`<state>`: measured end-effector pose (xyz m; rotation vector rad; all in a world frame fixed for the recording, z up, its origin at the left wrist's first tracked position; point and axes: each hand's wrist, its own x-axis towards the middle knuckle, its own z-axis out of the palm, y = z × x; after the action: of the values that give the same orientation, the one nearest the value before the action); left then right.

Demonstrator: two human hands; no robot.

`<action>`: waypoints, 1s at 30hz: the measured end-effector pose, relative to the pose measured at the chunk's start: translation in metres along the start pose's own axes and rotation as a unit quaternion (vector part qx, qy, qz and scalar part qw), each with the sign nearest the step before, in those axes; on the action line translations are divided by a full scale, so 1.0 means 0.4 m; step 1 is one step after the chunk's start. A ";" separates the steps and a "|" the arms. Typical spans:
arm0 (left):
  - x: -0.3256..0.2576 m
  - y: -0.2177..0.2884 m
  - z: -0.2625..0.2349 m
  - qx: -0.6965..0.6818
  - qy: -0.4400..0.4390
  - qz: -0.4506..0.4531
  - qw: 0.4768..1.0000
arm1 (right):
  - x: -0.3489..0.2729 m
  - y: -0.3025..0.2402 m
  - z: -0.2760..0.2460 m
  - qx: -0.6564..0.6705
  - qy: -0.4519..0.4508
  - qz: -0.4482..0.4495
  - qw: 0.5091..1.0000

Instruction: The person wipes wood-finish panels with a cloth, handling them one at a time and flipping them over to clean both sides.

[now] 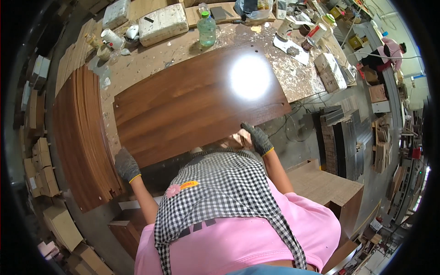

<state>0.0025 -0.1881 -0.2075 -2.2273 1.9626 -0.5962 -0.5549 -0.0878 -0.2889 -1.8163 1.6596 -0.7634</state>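
A dark brown wood-grain panel (183,105) lies slantwise over the worktable, its near edge reaching toward my body. Small holes show near its corners, and a bright light glares off its right half. My left hand (126,164), in a grey knit glove with a yellow cuff, grips the panel's near left corner. The near edge toward the right is held by my right hand (259,139), gloved alike, with a finger or thumb on top and the other fingers partly hidden. Beside my left hand stands a stack of similar brown panels (82,137).
The paint-spattered worktable (151,68) carries a clear bottle with a green cap (206,30), wrapped blocks (162,24), and several cups and cans (316,33). Stacked dark boards (341,142) and a carton (321,183) stand to my right. Another person (387,52) is at far right.
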 end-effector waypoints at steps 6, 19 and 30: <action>-0.079 0.001 -0.025 0.004 0.007 0.035 0.999 | -0.141 0.030 -0.009 0.059 -0.021 0.017 0.998; -0.146 0.013 -0.185 -0.565 -0.278 -0.453 0.631 | -0.162 0.069 -0.111 0.115 -0.123 0.017 0.986; -0.257 -0.062 -0.413 -0.728 -0.184 -0.430 0.502 | -0.066 0.000 -0.318 -0.120 -0.011 -0.097 0.988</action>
<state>-0.0431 -0.0558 -0.0697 -3.3860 0.6618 2.2574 -0.6497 -0.0649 -0.2035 -2.1702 1.6361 -0.6428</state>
